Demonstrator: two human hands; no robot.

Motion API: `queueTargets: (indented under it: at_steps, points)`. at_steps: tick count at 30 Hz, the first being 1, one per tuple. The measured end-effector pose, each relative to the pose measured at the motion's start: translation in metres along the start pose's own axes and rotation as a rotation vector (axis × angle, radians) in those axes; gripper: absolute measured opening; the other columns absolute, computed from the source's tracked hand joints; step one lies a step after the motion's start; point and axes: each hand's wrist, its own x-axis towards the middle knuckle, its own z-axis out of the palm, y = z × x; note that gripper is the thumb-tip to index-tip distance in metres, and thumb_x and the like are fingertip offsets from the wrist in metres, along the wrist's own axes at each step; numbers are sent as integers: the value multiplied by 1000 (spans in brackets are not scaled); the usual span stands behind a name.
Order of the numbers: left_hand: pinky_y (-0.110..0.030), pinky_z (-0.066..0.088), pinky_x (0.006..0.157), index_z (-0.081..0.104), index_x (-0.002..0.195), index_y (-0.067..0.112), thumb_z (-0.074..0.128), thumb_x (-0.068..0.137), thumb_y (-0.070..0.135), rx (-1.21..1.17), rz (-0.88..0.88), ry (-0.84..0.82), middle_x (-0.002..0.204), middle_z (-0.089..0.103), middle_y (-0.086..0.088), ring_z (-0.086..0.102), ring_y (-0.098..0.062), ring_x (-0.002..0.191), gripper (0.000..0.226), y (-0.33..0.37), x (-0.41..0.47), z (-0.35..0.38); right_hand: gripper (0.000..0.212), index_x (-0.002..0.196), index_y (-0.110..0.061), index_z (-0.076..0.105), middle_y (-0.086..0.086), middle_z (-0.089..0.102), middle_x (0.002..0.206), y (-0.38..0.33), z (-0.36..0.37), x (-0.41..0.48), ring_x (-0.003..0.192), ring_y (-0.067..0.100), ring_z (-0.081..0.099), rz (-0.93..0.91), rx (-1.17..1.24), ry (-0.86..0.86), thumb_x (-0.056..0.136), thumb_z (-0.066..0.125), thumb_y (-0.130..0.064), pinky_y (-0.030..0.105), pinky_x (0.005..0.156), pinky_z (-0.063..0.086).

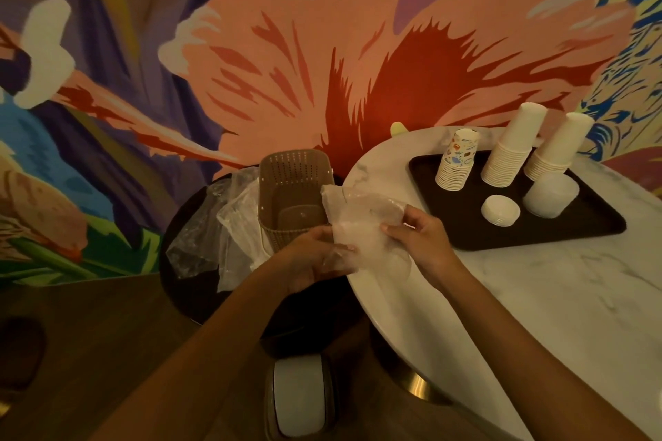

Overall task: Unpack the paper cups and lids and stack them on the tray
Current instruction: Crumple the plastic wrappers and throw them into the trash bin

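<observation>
A dark tray (465, 229) lies on the white marble table (537, 297). On it stand a stack of printed paper cups (456, 163), two taller stacks of plain white cups (510, 150) (555, 150), a low pile of white lids (500, 210) and a pile of clear lids (550, 194). Over the table's left edge I hold a clear plastic bag (358, 225) in both hands. My left hand (311, 258) grips its lower part and my right hand (415, 236) pinches its right side. What the bag contains cannot be made out.
A brown perforated plastic basket (292, 197) stands on a dark round stool (200, 290) left of the table, with several crumpled clear bags (215, 225) beside it. A painted mural wall is behind. A white-topped object (299, 397) sits on the wooden floor below.
</observation>
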Motion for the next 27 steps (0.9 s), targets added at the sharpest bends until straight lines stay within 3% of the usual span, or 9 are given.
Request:
queueTargets:
  at_steps: [2, 5, 8, 10, 14, 18, 20, 23, 27]
  points:
    - [-22, 56, 51, 54, 118, 5, 57, 84, -6, -22, 12, 40, 106, 65, -14, 66, -19, 83, 36, -1, 5, -1, 32, 93, -15, 69, 7, 63, 98, 1, -3, -3, 97, 27, 59, -80, -59, -56, 84, 53, 10, 28, 79, 52]
    - [-17, 50, 41, 59, 98, 5, 48, 91, 3, -217, 16, 68, 72, 68, -9, 64, -11, 54, 13, -4, 0, 2, 49, 90, -15, 71, 1, 56, 87, 8, -7, -3, 88, 21, 53, -247, -305, -80, 81, 42, 22, 19, 78, 46]
    - [-31, 57, 47, 56, 97, 3, 47, 94, 35, -625, -15, 96, 91, 65, -20, 65, -28, 88, 33, -8, -3, 6, 41, 90, -4, 73, -1, 49, 84, 11, -9, 1, 80, 7, 47, -420, -464, 34, 80, 45, 23, 5, 72, 41]
    - [-41, 59, 67, 56, 108, 1, 50, 87, 51, -779, 1, 55, 103, 65, -21, 62, -30, 101, 54, -10, -4, 12, 37, 87, -2, 74, 6, 48, 89, 10, -8, 2, 79, 4, 46, -468, -488, 168, 81, 47, 22, 2, 70, 41]
    - [-37, 52, 77, 57, 115, 9, 56, 79, 56, -486, 28, 3, 100, 69, -8, 64, -22, 92, 59, -9, -5, 33, 29, 86, -1, 74, 10, 46, 94, 7, 0, -3, 81, 5, 44, -557, -526, 280, 81, 51, 17, 0, 73, 40]
    - [-37, 52, 76, 54, 117, 9, 62, 86, 17, -319, 145, 223, 99, 65, -7, 62, -21, 86, 34, -4, 4, 33, 30, 88, -7, 75, 11, 49, 96, 11, 5, -8, 83, 14, 47, -692, -607, 141, 79, 52, 10, 5, 64, 42]
    - [-39, 51, 78, 55, 113, 12, 61, 86, 10, -234, 187, 278, 95, 63, -6, 61, -21, 87, 28, -2, 4, 24, 34, 99, -17, 71, 4, 47, 101, 7, 2, -12, 85, 10, 50, -591, -525, -18, 81, 56, 7, 5, 69, 44]
    - [-42, 53, 78, 53, 120, 13, 62, 85, 10, -107, 239, 280, 113, 61, -9, 59, -28, 103, 36, -3, 2, 10, 42, 117, -26, 53, 3, 51, 108, -4, -2, -17, 95, 13, 53, -145, -175, -265, 81, 66, -9, 16, 78, 49]
    - [-40, 53, 77, 59, 96, 17, 64, 81, 2, 52, 289, 257, 104, 61, -8, 59, -28, 100, 21, -7, -1, 7, 51, 132, -19, 41, 7, 61, 109, -10, -5, -11, 97, 18, 61, 187, 45, -306, 86, 61, -14, 28, 78, 54]
